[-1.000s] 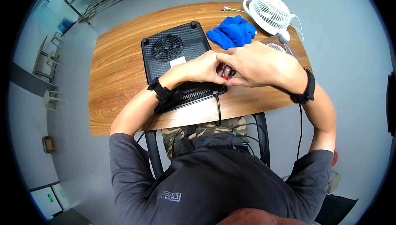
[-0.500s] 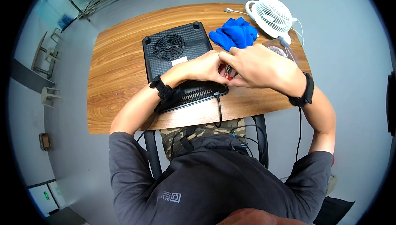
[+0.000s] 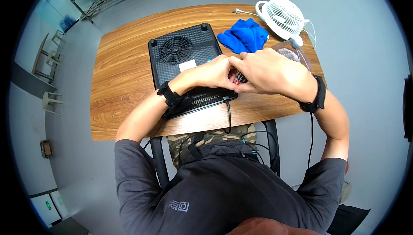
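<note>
My left hand (image 3: pixel 216 72) and my right hand (image 3: pixel 269 71) meet over the near right corner of an upturned black induction cooker (image 3: pixel 167 69). Between them they grip a small dark object with a ridged or checked surface (image 3: pixel 241 77). The fingers of both hands curl round it and hide most of it, so its kind cannot be told. The cooker's underside faces up, with a round fan grille (image 3: pixel 176 50), feet at its far corners and a white label (image 3: pixel 187 65). My left wrist lies above its near slotted edge.
Beyond my hands, a crumpled blue cloth (image 3: pixel 244 36) lies on the wooden table (image 3: pixel 118 63). A white fan (image 3: pixel 282 17) with its cord stands at the far right, next to a clear bag (image 3: pixel 289 53). A black cable (image 3: pixel 229 116) drops over the near table edge.
The small object has turned between my fingers: its ridged side shows more, and the red part seen earlier is now mostly hidden. Both hands stay in nearly the same place.
</note>
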### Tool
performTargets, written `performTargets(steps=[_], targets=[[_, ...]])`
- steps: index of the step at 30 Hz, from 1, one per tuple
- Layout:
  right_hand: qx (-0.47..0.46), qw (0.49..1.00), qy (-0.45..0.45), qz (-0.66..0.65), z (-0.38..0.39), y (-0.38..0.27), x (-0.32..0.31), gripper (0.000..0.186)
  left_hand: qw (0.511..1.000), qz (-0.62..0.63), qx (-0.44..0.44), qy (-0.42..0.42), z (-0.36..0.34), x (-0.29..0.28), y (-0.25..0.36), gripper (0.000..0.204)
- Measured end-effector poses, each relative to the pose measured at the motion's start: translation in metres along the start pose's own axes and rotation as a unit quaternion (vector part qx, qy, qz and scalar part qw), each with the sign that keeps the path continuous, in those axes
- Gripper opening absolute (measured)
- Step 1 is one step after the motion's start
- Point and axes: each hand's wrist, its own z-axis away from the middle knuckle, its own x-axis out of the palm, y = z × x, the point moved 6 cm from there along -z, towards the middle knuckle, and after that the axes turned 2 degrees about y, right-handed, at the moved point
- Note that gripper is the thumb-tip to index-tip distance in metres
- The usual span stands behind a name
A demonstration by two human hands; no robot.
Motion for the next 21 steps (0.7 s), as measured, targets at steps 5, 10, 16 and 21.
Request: performTargets(steps=[5, 10, 16, 21], targets=[[-0.012, 0.998, -0.023, -0.055, -0.004, 0.008, 0.009, 0.035, 0.996, 0.033, -0.066, -0.049, 0.003, 0.002, -0.006, 0.028], [0.044, 0.996, -0.068, -0.024, -0.016, 0.004, 0.005, 0.04, 0.999, 0.043, -0.019, -0.001, 0.005, 0.006, -0.01, 0.033], [-0.02, 1.0, 0.015, -0.011, -0.007, 0.004, 0.003, 0.031, 0.999, 0.004, -0.042, -0.013, 0.002, 0.003, -0.006, 0.033], [0.018, 0.997, -0.059, -0.044, -0.009, 0.012, 0.02, 0.019, 0.999, 0.039, -0.014, -0.021, -0.001, 0.009, -0.009, 0.032]])
